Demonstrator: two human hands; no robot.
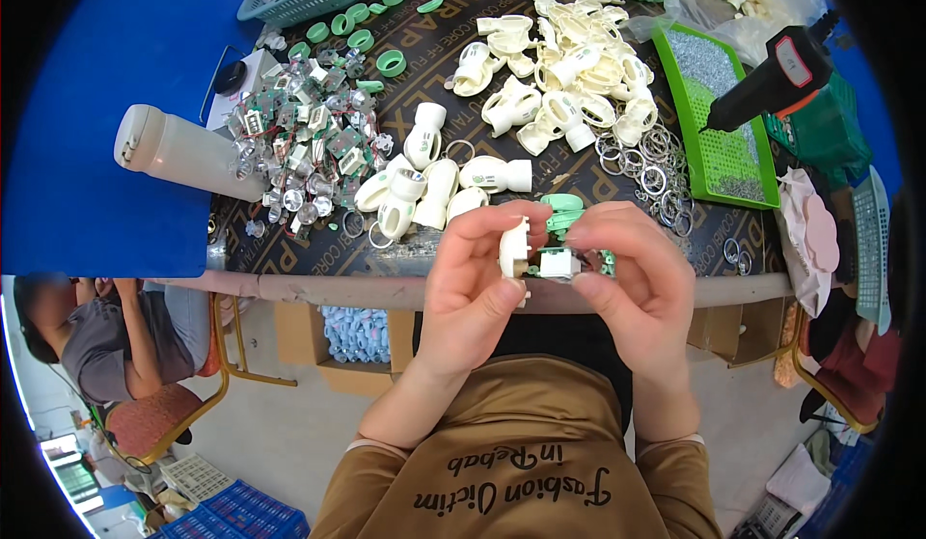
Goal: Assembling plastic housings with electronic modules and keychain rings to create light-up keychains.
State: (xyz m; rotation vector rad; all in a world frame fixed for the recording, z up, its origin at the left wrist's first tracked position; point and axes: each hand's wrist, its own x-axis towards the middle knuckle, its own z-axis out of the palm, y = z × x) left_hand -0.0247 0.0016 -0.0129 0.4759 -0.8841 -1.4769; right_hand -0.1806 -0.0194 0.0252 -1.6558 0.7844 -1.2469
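Just above the table's near edge, my left hand [468,283] pinches a cream plastic shell half [513,248] between thumb and fingers. Close beside it, my right hand [637,274] grips a small circuit module [557,264] with a white block and green board. Module and shell nearly meet; whether they touch I cannot tell. Right behind my fingertips lie light green plastic pieces [562,209]. Several cream housings [439,192] rest left of them on the dark table. A heap of circuit modules with clear lens parts [309,143] lies further left.
A white bottle [183,153] lies at the left. More cream shells [569,76] and metal rings [654,167] spread across the table. A black power screwdriver [791,71] reaches over a green tray [696,192] of small metal parts. People sit at both sides.
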